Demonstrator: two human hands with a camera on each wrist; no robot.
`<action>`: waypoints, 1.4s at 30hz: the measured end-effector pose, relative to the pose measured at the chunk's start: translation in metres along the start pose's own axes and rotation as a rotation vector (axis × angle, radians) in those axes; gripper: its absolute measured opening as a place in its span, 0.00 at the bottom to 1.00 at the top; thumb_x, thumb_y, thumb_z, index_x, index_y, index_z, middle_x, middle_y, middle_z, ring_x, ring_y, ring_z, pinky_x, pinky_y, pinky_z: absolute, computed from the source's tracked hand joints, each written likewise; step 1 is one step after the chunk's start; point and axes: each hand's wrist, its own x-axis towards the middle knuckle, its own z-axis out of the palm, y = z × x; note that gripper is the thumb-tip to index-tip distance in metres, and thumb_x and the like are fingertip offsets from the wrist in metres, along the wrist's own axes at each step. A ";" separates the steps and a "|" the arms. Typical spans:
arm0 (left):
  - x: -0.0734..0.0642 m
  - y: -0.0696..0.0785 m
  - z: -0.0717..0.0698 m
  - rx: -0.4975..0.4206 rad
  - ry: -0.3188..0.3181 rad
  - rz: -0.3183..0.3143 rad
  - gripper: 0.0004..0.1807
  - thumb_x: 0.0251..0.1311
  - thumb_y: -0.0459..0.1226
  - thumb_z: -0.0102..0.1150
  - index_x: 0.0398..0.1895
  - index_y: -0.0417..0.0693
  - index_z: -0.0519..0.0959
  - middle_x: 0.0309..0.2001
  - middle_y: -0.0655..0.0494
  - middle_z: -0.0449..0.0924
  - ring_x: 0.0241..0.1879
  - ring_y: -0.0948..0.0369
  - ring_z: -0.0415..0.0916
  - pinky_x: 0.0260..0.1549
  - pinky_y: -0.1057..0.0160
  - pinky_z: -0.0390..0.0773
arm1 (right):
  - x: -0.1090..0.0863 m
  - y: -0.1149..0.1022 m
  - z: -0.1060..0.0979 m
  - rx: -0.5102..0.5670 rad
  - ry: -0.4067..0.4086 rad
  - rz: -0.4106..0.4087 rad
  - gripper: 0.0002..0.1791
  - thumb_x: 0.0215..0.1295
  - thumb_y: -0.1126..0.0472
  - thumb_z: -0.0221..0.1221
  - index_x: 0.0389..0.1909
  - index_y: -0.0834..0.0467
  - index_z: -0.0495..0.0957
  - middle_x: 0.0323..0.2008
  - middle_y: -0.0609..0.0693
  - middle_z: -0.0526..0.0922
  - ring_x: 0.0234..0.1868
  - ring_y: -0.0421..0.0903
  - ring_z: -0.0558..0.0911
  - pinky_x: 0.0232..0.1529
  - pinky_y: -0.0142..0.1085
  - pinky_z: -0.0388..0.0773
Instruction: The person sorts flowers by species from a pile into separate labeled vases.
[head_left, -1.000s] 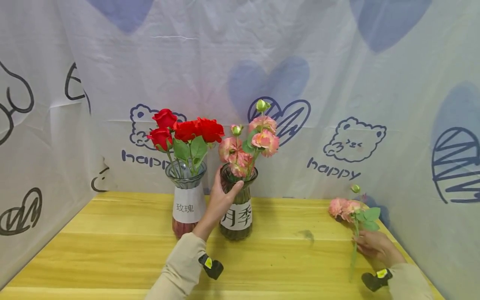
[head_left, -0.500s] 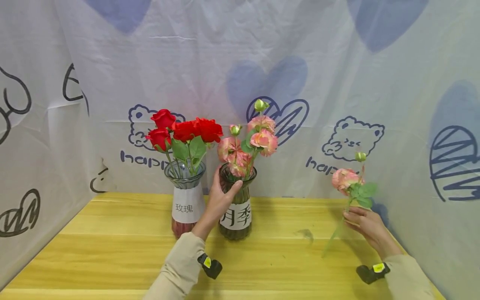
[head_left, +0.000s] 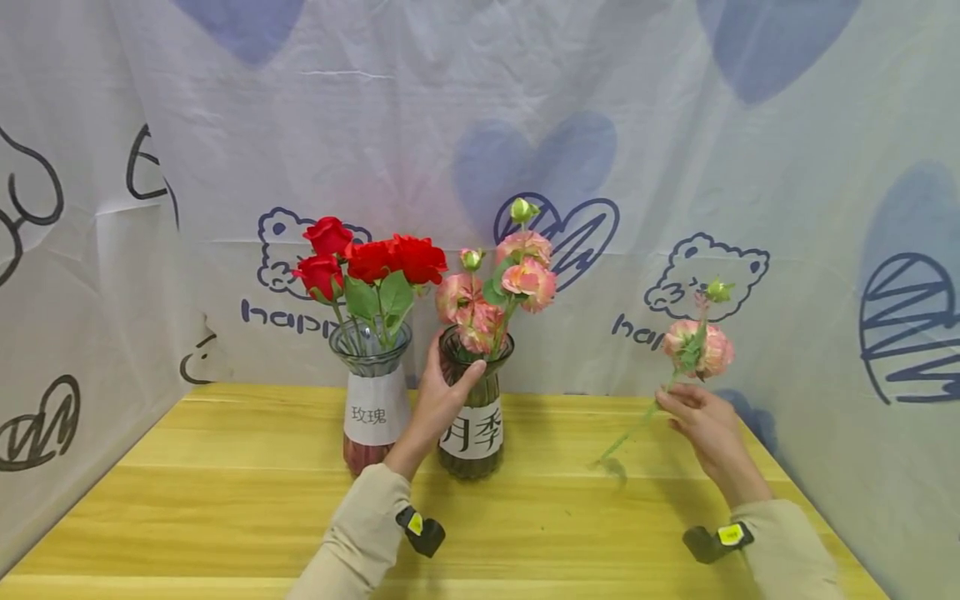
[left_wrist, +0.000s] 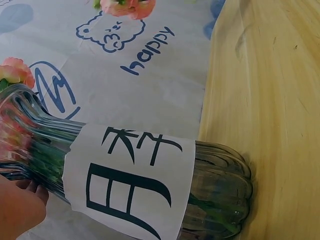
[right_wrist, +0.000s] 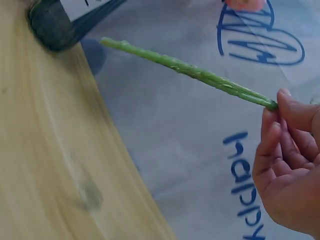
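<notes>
My left hand (head_left: pixel 441 402) grips the neck of a dark ribbed glass vase (head_left: pixel 471 467), thumb at the front just under the rim. This vase carries a white paper label (left_wrist: pixel 130 182) with large black characters and holds several pink flowers (head_left: pixel 528 285) with green buds. Over the right side of the table, my right hand (head_left: pixel 703 429) pinches the stem of another pink flower (head_left: pixel 716 350). Its bloom points up and its bare green stem (right_wrist: pixel 190 71) slants down to the left, toward the vase. In the right wrist view, thumb and fingertips meet on the stem's upper part.
Left of the dark vase stands a second glass vase (head_left: pixel 365 454) with a white label and red roses (head_left: pixel 420 260). Both are on a yellow wooden table (head_left: pixel 225 517). A printed white curtain (head_left: pixel 637 167) hangs behind and along the sides.
The right hand has lifted the pink flower off the right side of the table and moved it up and left, its stem swinging toward the vase. The left hand stays on the vase.
</notes>
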 end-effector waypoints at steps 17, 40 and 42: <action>0.009 -0.022 0.002 0.014 0.017 0.036 0.44 0.65 0.40 0.58 0.76 0.42 0.42 0.70 0.37 0.56 0.69 0.46 0.55 0.66 0.48 0.56 | 0.019 -0.063 0.062 0.260 0.124 -0.077 0.12 0.66 0.62 0.61 0.41 0.58 0.66 0.33 0.41 0.78 0.35 0.35 0.81 0.32 0.26 0.76; 0.009 -0.025 -0.001 0.013 0.028 0.033 0.45 0.66 0.38 0.58 0.76 0.38 0.41 0.70 0.34 0.54 0.69 0.44 0.54 0.66 0.47 0.56 | 0.021 -0.103 0.146 0.201 0.117 -0.282 0.07 0.64 0.67 0.62 0.36 0.60 0.72 0.25 0.39 0.81 0.28 0.36 0.82 0.20 0.26 0.72; 0.009 -0.025 0.000 0.019 0.029 0.033 0.45 0.66 0.38 0.58 0.75 0.38 0.41 0.69 0.34 0.55 0.69 0.44 0.54 0.66 0.47 0.56 | 0.020 -0.101 0.152 0.158 0.106 -0.308 0.07 0.64 0.66 0.63 0.36 0.62 0.73 0.25 0.41 0.81 0.28 0.36 0.82 0.21 0.27 0.74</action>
